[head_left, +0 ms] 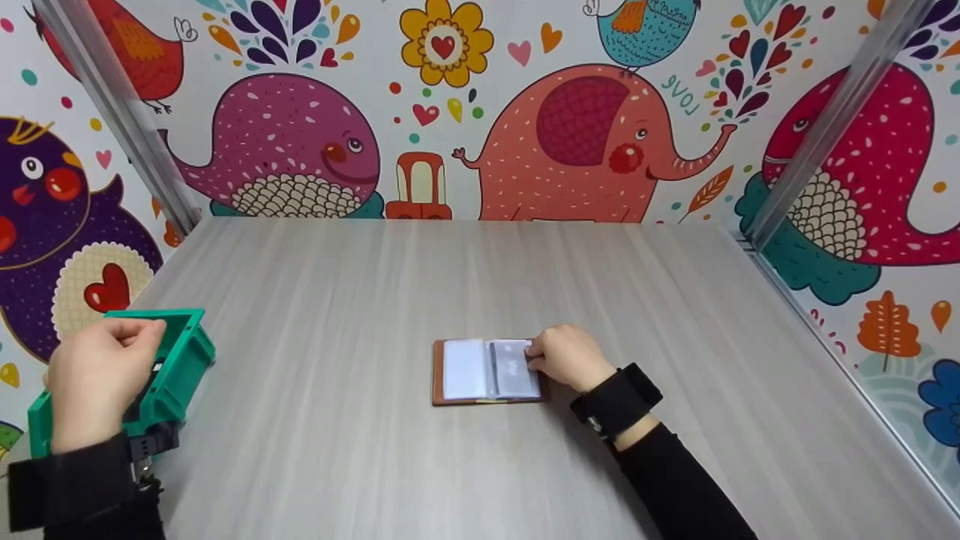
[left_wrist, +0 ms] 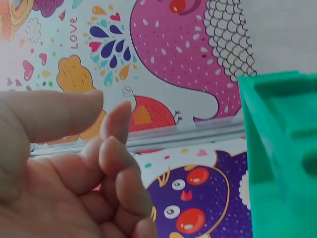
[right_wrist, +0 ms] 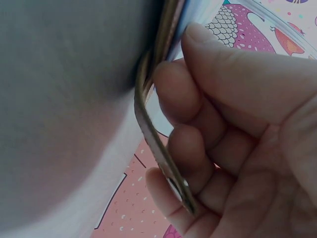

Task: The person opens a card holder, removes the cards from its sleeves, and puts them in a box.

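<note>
A small brown card holder [head_left: 438,375] lies spread on the table, with clear plastic sleeves [head_left: 465,369] on show. At its right edge my right hand [head_left: 571,357] pinches the card holder between thumb and fingers. In the right wrist view, a brown strap [right_wrist: 151,131] with a metal snap hangs out from the cover against the curled fingers. On the far left, my left hand [head_left: 101,375] is raised over a green plastic bin [head_left: 178,379]. Its fingers curl loosely and hold nothing, as the left wrist view shows. The hand hides much of the bin's inside; something dark shows there.
The pale wood-grain table [head_left: 322,300] extends around the card holder. Printed wall panels with cartoon animals [head_left: 577,150] enclose the back and sides, with metal posts [head_left: 832,127] at the corners. Black bands [head_left: 616,401] wrap both wrists.
</note>
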`<state>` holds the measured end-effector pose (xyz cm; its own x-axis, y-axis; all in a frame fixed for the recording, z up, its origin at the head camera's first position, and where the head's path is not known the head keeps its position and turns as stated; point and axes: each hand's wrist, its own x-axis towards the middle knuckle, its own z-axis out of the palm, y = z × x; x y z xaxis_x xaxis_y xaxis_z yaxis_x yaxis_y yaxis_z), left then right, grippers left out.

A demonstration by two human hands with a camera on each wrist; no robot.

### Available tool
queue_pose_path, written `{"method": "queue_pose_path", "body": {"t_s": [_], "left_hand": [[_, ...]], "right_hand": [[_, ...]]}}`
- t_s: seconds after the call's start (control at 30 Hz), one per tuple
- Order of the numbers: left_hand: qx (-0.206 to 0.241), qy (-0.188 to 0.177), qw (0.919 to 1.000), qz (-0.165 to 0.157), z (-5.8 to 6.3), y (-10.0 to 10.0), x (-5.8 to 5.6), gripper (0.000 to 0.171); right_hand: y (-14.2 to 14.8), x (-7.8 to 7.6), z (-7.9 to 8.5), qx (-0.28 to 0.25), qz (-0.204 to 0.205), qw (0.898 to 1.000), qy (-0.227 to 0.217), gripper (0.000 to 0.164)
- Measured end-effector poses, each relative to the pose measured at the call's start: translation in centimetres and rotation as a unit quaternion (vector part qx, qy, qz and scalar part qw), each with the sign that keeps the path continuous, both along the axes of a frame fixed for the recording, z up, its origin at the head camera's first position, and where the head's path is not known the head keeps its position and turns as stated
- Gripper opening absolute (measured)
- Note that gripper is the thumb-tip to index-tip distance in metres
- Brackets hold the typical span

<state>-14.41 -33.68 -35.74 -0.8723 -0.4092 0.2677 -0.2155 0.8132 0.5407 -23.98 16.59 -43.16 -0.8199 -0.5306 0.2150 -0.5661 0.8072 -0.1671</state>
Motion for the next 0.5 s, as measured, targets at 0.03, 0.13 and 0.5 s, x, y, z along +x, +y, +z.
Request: {"method": "queue_pose_path", "body": {"t_s": [0.03,0.13,0.5], "left_hand": [[0.002,0.004,1.0000,-0.009,0.0,0.2,0.0,0.045],[0.010,0.014,0.9991,-0.040,0.2,0.7,-0.1,0.046],[0.043,0.033,0.9928,-0.107,0.5,3.9,-1.0,0.038]], "right_hand": [[0.0,0.0,0.0,0.000,-0.001,1.000,0.000,0.008],[-0.1,0.0,-0.1,-0.003,-0.001,1.000,-0.002,0.008],[-0.1,0.1,0.2,0.000,-0.008,1.000,-0.012,0.008]]}}
